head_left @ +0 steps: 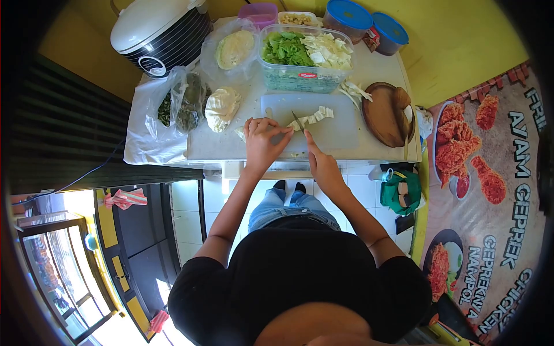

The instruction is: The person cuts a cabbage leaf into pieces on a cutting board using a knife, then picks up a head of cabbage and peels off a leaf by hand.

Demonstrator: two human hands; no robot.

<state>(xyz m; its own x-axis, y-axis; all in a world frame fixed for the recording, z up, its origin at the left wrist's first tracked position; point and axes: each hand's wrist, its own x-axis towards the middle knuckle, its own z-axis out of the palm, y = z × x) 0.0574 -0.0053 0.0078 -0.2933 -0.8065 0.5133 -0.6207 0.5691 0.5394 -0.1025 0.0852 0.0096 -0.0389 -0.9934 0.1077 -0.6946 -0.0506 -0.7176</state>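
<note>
My right hand (324,167) is closed round the handle of a knife (297,120), whose blade rests among pale cabbage pieces (314,117) on a white cutting board (340,130). Fingers bent, my left hand (265,141) presses the near end of the cabbage strip just left of the blade. A cut cabbage chunk (223,108) lies on the table left of the board. Behind the board stands a clear plastic tub (306,81) with chopped green leaves (285,48) and chopped cabbage (328,52).
A rice cooker (161,34) stands back left, near bagged cabbage (235,49) and a bag of dark greens (187,101). Blue-lidded containers (349,14) are behind the tub. Wooden plates (385,114) sit at the table's right, beside cabbage scraps (353,90).
</note>
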